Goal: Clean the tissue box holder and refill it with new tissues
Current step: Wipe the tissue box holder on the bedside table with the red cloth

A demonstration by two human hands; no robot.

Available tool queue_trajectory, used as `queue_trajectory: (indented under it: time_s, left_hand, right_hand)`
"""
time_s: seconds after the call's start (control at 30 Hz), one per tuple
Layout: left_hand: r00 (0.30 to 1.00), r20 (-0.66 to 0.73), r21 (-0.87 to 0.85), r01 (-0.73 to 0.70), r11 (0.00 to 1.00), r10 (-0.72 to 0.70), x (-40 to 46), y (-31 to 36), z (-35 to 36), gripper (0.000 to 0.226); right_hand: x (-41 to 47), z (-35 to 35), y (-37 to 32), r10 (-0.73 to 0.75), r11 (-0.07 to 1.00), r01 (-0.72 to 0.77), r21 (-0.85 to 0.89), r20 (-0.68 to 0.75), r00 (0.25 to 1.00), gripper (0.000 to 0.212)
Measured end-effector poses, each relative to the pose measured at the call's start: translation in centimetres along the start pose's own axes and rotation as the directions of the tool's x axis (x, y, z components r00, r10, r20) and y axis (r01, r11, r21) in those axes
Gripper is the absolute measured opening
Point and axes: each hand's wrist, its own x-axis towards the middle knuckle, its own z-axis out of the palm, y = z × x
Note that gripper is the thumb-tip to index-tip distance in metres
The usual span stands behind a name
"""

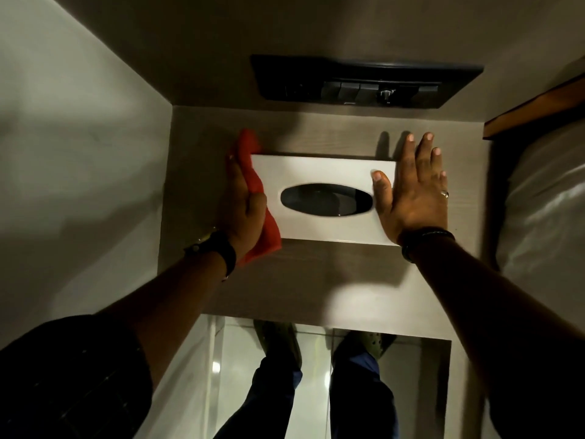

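A white tissue box holder (pixel 319 172) with a dark oval opening lies flat on a grey wood-grain bedside shelf (pixel 304 280). No tissue shows in the opening. My left hand (pixel 242 204) presses a red cloth (pixel 266 229) against the holder's left end, the cloth folded between palm and box. My right hand (pixel 411 188) lies flat against the holder's right end, fingers spread and thumb resting on the top face. Both wrists wear dark bands.
A black switch panel (pixel 364 82) is set in the wall behind the shelf. A bed with white bedding (pixel 544 198) and a wooden headboard edge (pixel 535 112) is at the right. A wall closes the left side. My legs and shoes stand on the glossy floor (pixel 234 375) below.
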Motion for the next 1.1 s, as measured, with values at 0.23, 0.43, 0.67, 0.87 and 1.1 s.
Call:
queue_trajectory:
  time_s: [0.23,0.43,0.67,0.87,1.1]
  left_hand:
    - [0.997,-0.065,0.067,-0.046,0.997,0.050,2.7,2.6,0.6,0.063]
    - [0.966,0.071,0.605,-0.241,0.759,0.250,5.0,3.2,0.6,0.074]
    - [0.865,0.251,0.650,-0.483,0.587,0.433,2.4,6.4,4.5,0.085]
    - [0.765,0.314,0.652,-0.604,0.458,0.563,-0.9,3.7,4.7,0.072]
    - [0.814,0.191,0.708,-0.502,0.498,0.549,-0.4,-0.7,0.6,0.065]
  right_hand:
    - [0.0,0.0,0.1,0.040,0.998,-0.040,0.055,0.012,0.999,0.076]
    - [0.2,0.0,0.1,0.028,0.995,-0.030,0.095,0.020,0.999,0.076]
    - [0.2,0.1,0.2,0.013,0.994,-0.014,0.105,0.010,1.000,0.072]
    - [0.2,0.1,0.5,-0.019,0.995,0.018,0.102,0.010,1.000,0.070]
    - [0.2,0.1,0.4,-0.010,0.994,0.008,0.109,0.019,1.000,0.069]
